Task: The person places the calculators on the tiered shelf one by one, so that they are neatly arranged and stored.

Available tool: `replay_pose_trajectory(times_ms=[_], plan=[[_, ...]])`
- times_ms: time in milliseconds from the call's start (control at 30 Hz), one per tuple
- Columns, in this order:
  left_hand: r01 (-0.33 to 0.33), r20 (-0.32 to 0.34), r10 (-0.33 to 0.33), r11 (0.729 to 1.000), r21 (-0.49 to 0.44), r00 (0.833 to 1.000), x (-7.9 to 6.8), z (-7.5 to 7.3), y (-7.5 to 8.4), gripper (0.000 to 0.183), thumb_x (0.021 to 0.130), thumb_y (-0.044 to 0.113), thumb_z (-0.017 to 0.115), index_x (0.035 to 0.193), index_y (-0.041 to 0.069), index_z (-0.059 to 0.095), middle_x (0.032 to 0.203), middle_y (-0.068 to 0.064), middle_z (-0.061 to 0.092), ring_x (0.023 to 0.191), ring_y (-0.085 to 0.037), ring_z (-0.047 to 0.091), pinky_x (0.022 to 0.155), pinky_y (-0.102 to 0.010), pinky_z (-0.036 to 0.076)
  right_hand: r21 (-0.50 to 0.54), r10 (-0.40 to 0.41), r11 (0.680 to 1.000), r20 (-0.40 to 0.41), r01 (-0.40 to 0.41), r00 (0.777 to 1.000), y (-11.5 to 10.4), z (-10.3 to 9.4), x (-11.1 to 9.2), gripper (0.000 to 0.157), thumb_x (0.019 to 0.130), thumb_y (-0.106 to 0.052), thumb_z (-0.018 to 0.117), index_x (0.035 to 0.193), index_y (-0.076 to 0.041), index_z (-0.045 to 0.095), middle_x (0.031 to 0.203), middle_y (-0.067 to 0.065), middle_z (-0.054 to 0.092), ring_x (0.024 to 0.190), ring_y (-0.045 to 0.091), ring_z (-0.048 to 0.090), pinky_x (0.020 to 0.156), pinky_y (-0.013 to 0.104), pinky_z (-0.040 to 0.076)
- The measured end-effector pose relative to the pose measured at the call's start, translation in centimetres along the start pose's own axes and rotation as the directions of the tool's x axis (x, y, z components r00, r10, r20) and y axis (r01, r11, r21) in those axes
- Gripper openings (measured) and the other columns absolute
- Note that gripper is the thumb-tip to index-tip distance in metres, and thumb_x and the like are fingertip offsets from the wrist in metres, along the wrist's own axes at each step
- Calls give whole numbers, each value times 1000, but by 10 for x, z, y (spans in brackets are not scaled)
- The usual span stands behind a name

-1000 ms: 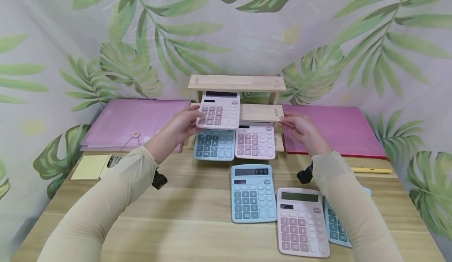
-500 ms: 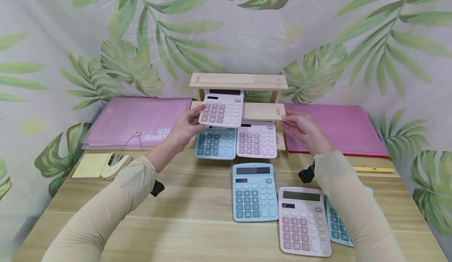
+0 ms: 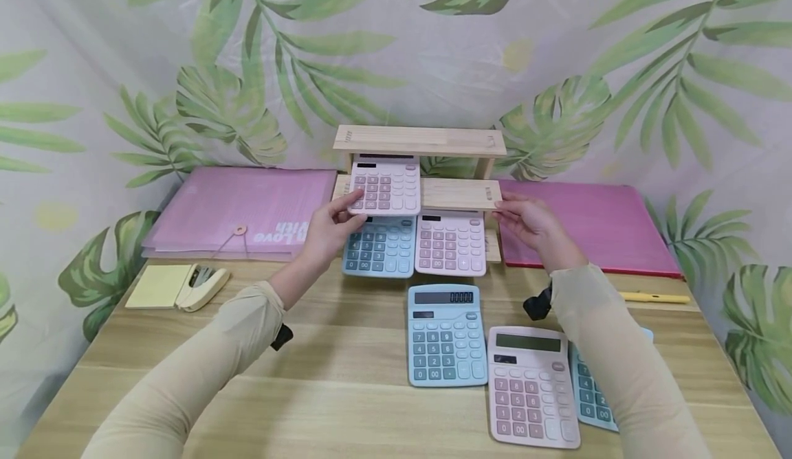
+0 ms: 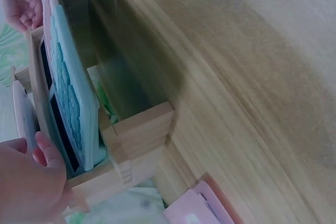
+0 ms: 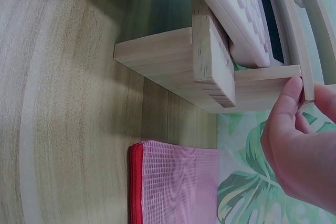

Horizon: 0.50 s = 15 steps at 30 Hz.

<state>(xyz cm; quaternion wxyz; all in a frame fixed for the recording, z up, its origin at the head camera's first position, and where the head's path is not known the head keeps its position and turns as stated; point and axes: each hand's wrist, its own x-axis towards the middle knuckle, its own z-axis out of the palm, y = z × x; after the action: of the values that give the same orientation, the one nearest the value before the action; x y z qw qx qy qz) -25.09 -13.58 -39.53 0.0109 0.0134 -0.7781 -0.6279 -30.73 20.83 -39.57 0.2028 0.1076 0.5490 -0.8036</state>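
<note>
My left hand pinches the lower left corner of a pink calculator on the middle board of a small wooden shelf, its display partly hidden under the top board. My right hand grips the right end of the middle board between thumb and fingers, plain in the right wrist view. Below that board, a blue calculator and another pink calculator sit side by side on the lower tier, tops hidden. In the left wrist view the blue calculator leans close to my left hand.
On the table stand a blue calculator, a pink calculator and a blue one half hidden by my right sleeve. A purple folder, sticky notes and a stapler lie left; a pink zip pouch and yellow pen right.
The upper pink calculator has gone farther back and slightly up onto the middle board, its display sliding under the top board. My left hand has followed it; my right hand keeps its grip.
</note>
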Motion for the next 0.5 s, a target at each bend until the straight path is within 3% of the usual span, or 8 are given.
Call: replay_pose_trajectory(times_ms=[133, 233, 333, 433, 500], plan=[[1, 9, -1, 1000, 18, 1000, 0, -1, 0, 51, 85, 4, 62, 133, 18, 50, 88, -1, 51, 71, -2, 51, 65, -16, 55, -7, 2, 1000, 1, -2, 1000, -1, 0, -1, 65, 91, 4, 48, 147, -3, 17, 82, -1, 68, 77, 7, 65, 80, 17, 54], [26, 27, -27, 998, 64, 999, 0, -4, -1, 52, 87, 5, 61, 135, 23, 48, 103, -8, 53, 70, -6, 57, 62, -24, 58, -13, 3, 1000, 4, -3, 1000, 0, 0, 0, 65, 91, 3, 48, 147, -4, 16, 83, -1, 67, 77, 6, 64, 79, 16, 54], [34, 42, -41, 988, 150, 998, -2, -9, -2, 54, 88, 7, 60, 136, 28, 46, 123, -12, 51, 68, -18, 62, 56, -30, 58, -18, 2, 1000, 2, -2, 1000, 0, 1, 0, 65, 91, 3, 48, 147, -4, 16, 83, -1, 67, 77, 6, 64, 78, 16, 54], [36, 16, -41, 976, 216, 999, -14, -11, 1, 54, 88, 15, 61, 138, 25, 42, 133, -15, 42, 76, -22, 59, 59, -25, 55, -13, 7, 1000, -3, -7, 1000, 1, 1, 0, 65, 91, 3, 49, 147, -4, 18, 83, -1, 68, 77, 6, 64, 78, 16, 54], [19, -17, -16, 977, 211, 1000, -30, -7, 4, 51, 89, 20, 61, 136, 16, 43, 127, -17, 41, 81, -23, 52, 63, -24, 50, -10, 11, 1000, 1, -11, 1000, 1, 1, 0, 64, 91, 3, 49, 147, -5, 19, 84, -1, 68, 79, 7, 65, 81, 16, 54]])
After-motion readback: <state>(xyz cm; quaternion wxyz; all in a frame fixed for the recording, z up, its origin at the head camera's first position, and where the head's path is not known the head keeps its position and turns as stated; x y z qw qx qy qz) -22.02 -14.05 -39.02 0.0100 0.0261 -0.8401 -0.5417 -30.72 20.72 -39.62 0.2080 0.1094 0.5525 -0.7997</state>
